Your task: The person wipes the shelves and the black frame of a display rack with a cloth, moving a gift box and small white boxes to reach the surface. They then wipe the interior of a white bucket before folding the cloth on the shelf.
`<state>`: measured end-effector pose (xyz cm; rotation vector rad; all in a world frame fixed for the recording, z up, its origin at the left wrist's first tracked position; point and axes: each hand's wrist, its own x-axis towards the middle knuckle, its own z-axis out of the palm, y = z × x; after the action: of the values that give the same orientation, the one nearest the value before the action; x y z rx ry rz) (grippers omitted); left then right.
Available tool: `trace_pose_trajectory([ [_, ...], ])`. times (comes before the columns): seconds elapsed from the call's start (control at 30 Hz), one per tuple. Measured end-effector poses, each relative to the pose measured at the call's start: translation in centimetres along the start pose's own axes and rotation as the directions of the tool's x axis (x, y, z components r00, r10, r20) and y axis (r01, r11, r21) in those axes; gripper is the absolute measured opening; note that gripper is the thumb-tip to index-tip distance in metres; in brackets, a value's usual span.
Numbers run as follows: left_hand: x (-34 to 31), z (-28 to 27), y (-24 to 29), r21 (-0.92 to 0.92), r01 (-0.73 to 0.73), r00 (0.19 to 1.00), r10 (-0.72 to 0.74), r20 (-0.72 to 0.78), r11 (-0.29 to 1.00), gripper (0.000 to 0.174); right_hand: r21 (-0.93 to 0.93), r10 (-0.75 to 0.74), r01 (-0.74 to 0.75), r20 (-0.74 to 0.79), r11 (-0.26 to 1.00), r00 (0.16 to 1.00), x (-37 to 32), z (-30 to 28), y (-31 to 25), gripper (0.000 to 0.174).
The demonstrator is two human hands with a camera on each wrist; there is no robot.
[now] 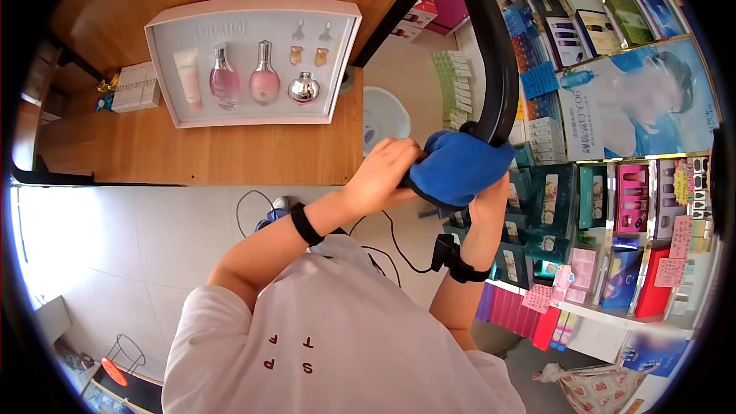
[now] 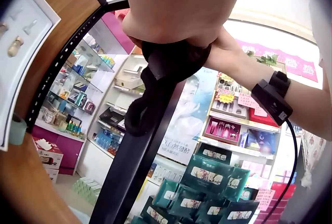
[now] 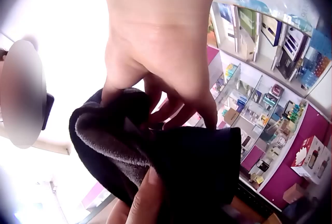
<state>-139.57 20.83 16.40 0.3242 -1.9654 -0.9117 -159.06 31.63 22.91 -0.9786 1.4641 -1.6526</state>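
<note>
A blue cloth point(image 1: 456, 169) with a dark edge is bunched beside the black frame bar point(image 1: 500, 69). From the left, my left hand point(image 1: 383, 172) grips it. My right hand point(image 1: 487, 201) is partly hidden behind the cloth in the head view. In the right wrist view, the right hand point(image 3: 161, 63) reaches down onto the dark cloth point(image 3: 192, 167), thumb and fingers curled into its folds, where a grey fuzzy inner side shows. The left thumb point(image 3: 145, 198) presses the cloth from below. In the left wrist view, the left hand point(image 2: 181, 16) covers most of it.
A boxed perfume set point(image 1: 261, 61) stands on the wooden shelf point(image 1: 268, 157) at the left. Shelves of green boxes point(image 1: 550, 199) and cosmetics stand close on the right. A white bin point(image 1: 387, 119) sits beyond the left hand. A cable point(image 2: 294, 167) trails from the right wrist.
</note>
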Motion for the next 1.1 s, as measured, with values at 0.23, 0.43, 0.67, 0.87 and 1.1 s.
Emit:
trace_pose_trajectory([
  [0.23,-2.6,1.4,-2.8,0.029,0.049,0.996,-0.051,0.07,0.998,0.052,-0.281,0.016,0.036,0.182,0.959,0.983,-1.2,-0.4,1.0,0.066],
  [0.43,-4.6,2.2,-4.8,0.052,0.097,0.988,-0.102,0.117,0.994,0.053,-0.23,0.069,-0.027,0.176,0.973,0.982,-2.3,-1.2,5.4,0.062],
  [0.67,-6.9,3.0,-6.9,0.099,0.131,0.986,-0.14,0.089,0.986,0.05,-0.42,0.032,0.026,0.129,0.907,0.991,-4.0,-0.3,10.3,0.065],
  [0.87,-9.7,3.7,-9.7,0.126,0.217,0.958,-0.236,0.162,0.968,0.044,-0.544,-0.188,0.199,0.076,0.815,0.979,-6.0,1.4,10.6,0.07],
  [1.1,-9.2,2.6,-8.0,0.089,0.311,0.935,-0.321,0.151,0.946,0.045,-0.586,-0.276,0.249,0.045,0.771,0.96,-6.2,2.6,6.6,0.066],
])
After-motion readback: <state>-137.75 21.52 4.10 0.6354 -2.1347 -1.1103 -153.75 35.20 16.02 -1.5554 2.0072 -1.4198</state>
